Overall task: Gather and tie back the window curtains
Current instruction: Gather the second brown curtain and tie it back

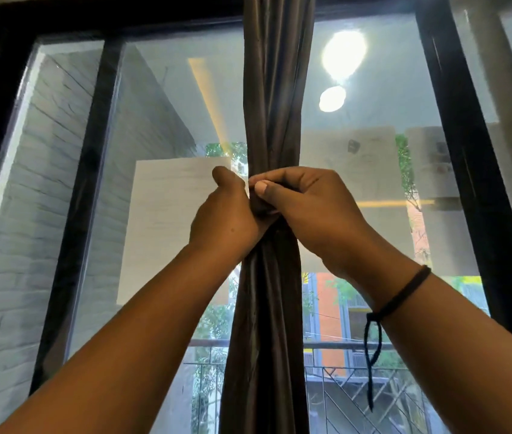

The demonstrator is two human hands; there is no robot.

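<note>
A dark brown curtain (275, 89) hangs gathered into one narrow bundle down the middle of the window. My left hand (226, 214) grips the bundle from the left at about mid-height. My right hand (304, 208) meets it from the right, its thumb and fingers pinching the fabric or a tie at the same spot. The two hands touch and hide what lies between them, so no tie can be made out. Below the hands the curtain (261, 339) spreads a little wider.
The black window frame (467, 183) has a vertical bar (91, 183) on the left too. The glass (170, 136) reflects ceiling lights. Outside are a balcony railing (336, 346) and buildings. A dark thread band (395, 296) circles my right wrist.
</note>
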